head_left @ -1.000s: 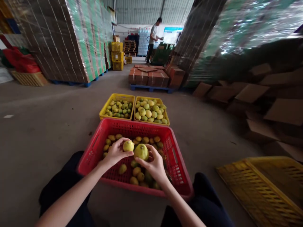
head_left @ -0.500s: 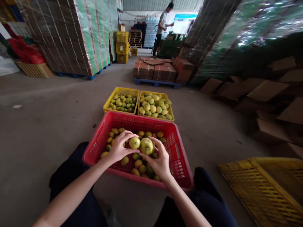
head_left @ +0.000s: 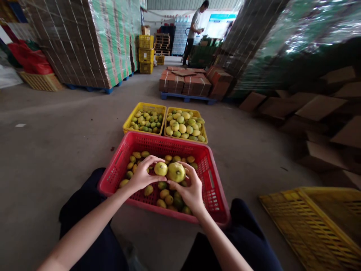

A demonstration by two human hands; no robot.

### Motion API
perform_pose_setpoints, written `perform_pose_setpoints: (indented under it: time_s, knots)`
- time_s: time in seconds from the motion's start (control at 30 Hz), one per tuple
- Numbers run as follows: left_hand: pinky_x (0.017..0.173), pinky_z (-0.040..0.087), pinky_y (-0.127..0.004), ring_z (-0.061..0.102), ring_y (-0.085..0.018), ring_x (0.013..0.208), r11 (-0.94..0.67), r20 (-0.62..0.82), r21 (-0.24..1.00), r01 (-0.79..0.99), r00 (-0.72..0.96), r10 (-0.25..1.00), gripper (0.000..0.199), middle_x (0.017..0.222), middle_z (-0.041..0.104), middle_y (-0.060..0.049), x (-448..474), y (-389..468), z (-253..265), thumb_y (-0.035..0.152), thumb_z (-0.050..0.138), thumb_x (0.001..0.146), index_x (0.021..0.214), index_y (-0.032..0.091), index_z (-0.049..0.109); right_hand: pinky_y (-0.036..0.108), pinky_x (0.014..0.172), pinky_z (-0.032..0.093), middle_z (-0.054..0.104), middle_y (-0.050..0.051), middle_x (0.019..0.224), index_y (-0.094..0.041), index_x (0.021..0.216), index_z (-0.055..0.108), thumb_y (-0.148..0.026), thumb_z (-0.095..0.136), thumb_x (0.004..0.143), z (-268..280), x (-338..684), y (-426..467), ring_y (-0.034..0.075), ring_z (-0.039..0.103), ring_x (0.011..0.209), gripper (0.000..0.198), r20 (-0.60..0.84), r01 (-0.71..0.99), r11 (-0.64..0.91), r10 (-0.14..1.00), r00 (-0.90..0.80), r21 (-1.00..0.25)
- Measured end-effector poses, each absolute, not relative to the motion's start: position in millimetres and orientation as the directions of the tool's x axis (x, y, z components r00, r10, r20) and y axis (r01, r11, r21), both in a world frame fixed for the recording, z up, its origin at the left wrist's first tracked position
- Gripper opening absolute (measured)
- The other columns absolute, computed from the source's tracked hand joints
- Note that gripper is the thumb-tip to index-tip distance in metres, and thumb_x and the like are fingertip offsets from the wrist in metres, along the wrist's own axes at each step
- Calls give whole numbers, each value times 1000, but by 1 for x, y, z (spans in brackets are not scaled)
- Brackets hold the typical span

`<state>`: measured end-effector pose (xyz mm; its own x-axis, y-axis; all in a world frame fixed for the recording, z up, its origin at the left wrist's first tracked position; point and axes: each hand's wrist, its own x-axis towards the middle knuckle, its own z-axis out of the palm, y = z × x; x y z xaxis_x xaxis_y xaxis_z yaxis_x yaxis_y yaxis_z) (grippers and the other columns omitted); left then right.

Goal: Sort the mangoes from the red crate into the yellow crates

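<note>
Above the red crate [head_left: 134,140], my left hand [head_left: 143,174] grips a small yellow lemon [head_left: 160,169] between thumb and fingers. Right beside it, my right hand [head_left: 191,188] is closed around a larger yellow-green lemon [head_left: 176,172], its stem end facing me. The two fruits are side by side, close to touching. Loose lemons [head_left: 169,200] in yellow and green lie on the bottom of the red crate, some hidden by my hands. Behind it stand a left yellow crate [head_left: 130,119] of smaller greenish lemons and a right yellow crate [head_left: 206,137] heaped with larger ones.
A yellow crate [head_left: 304,218] stands at my right, near cardboard boxes [head_left: 321,154]. Farther back are flattened cartons [head_left: 184,81] on a blue pallet [head_left: 186,98], a wrapped stack [head_left: 98,45], stacked yellow crates [head_left: 146,54] and a standing person [head_left: 194,28].
The larger lemon has turned a little in my right hand, its stem end shifting right and up. My left hand keeps its lemon almost still. The person at the back has lowered their arms slightly.
</note>
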<state>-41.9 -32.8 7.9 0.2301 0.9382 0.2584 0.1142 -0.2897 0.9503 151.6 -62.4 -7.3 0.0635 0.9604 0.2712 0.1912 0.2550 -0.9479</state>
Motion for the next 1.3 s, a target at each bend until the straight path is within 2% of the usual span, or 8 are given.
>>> perform_pose_setpoints:
  time_s: [0.17, 0.3, 0.4, 0.53, 0.97, 1.1, 1.2, 1.3]
  knots:
    - [59, 44, -23, 56, -13, 62, 199, -168, 977, -82, 287, 943, 63, 70, 61, -1, -39, -26, -4, 70, 73, 54, 81, 15, 62, 29, 64, 59, 71, 6, 93, -19, 98, 61, -50, 81, 62, -6, 151, -57, 22, 69, 82, 52, -160, -233, -168, 986, -52, -958]
    - [56, 47, -23, 57, -12, 54, 512, -458, 851, -114, 317, 831, 66, 63, 64, -2, -34, -26, -9, 75, 71, 54, 77, 13, 63, 25, 47, 57, 73, 6, 81, -16, 96, 63, -50, 68, 78, -10, 148, -52, 18, 70, 67, 39, -549, -440, -612, 789, -277, -657]
    - [52, 46, -21, 57, -10, 48, 628, -576, 765, -142, 286, 766, 59, 57, 64, -2, -31, -25, -13, 70, 71, 60, 72, 14, 62, 24, 48, 58, 73, 4, 75, -15, 94, 64, -43, 55, 91, -8, 147, -51, 14, 69, 60, 30, -651, -499, -721, 674, -348, -480]
    - [49, 45, -20, 57, -11, 44, 728, -670, 672, -135, 309, 675, 61, 49, 62, -4, -30, -22, -24, 74, 60, 69, 67, 13, 63, 25, 48, 60, 73, 4, 71, -14, 93, 64, -40, 48, 95, -3, 147, -51, 14, 69, 58, 30, -678, -535, -723, 655, -333, -436]
    - [48, 45, -22, 58, -13, 45, 739, -704, 670, -68, 259, 662, 60, 51, 65, -7, -31, -20, -30, 69, 50, 80, 67, 13, 68, 24, 49, 59, 72, 5, 73, -14, 94, 63, -42, 53, 92, -9, 147, -49, 14, 68, 59, 30, -663, -511, -731, 659, -355, -453]
    - [54, 49, -24, 63, -15, 52, 645, -630, 764, 5, 226, 743, 55, 60, 69, -10, -31, -21, -30, 64, 52, 83, 69, 13, 68, 26, 47, 56, 70, 5, 73, -15, 91, 62, -49, 61, 84, -12, 142, -51, 15, 65, 56, 34, -644, -428, -673, 728, -236, -603]
    - [65, 53, -27, 67, -18, 68, 342, -349, 937, 68, 181, 919, 43, 75, 72, -8, -31, -22, -32, 57, 63, 78, 80, 15, 67, 30, 56, 57, 68, 4, 80, -19, 90, 57, -52, 70, 73, -19, 140, -56, 17, 65, 66, 40, -398, -201, -377, 915, 73, -904]
    - [81, 52, -31, 68, -20, 89, -102, 75, 976, 194, 139, 987, 38, 96, 72, -7, -34, -23, -32, 45, 74, 73, 98, 18, 63, 38, 73, 58, 66, 5, 93, -22, 97, 55, -50, 79, 63, -24, 142, -60, 22, 65, 83, 50, 203, 337, 98, 934, 293, -936]
